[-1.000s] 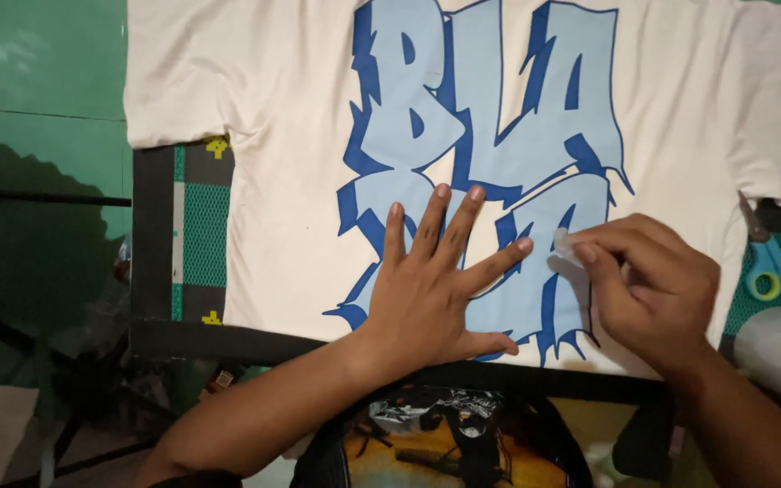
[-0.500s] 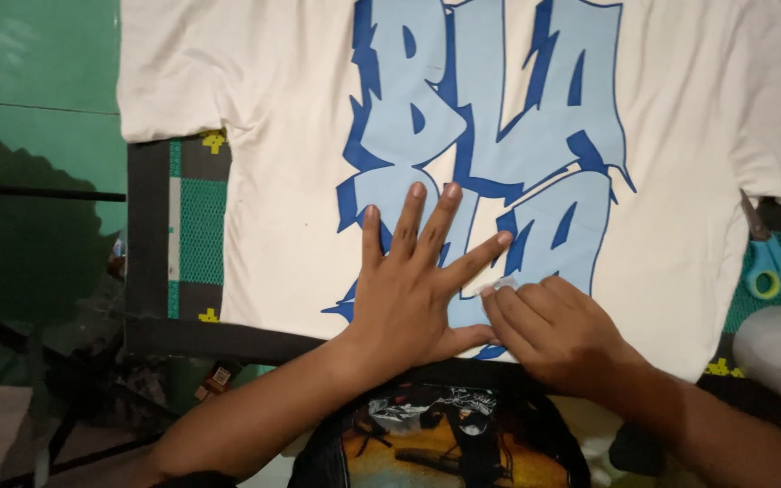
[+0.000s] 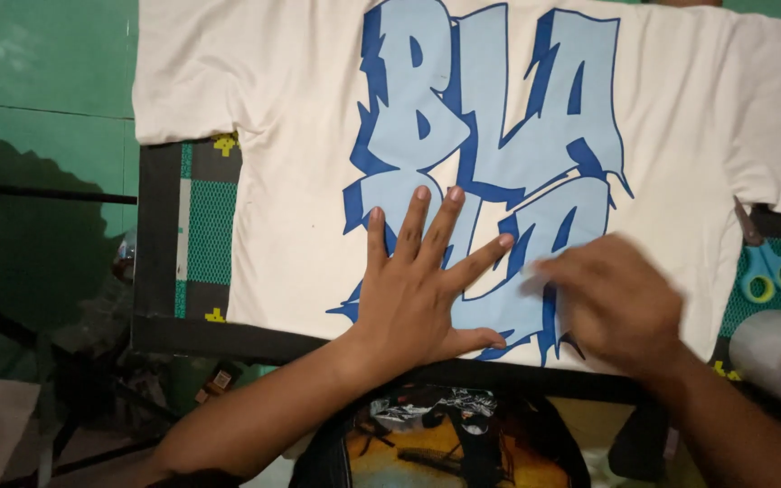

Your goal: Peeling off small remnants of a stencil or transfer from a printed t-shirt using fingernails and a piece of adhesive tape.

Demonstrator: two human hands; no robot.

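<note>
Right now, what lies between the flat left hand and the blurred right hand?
In the head view, only the white shirt with its blue print lies between left hand and right hand.

White blue-printed T-shirt (image 3: 300, 235) flat on platen (image 3: 160, 271)

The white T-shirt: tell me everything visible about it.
The white T-shirt looks like soft cotton and lies flat, spread across a dark-framed platen, sleeves out to both sides. Large two-tone blue graffiti lettering fills its front. The left hand presses flat on the print; the blurred right hand rests on its lower edge.
</note>
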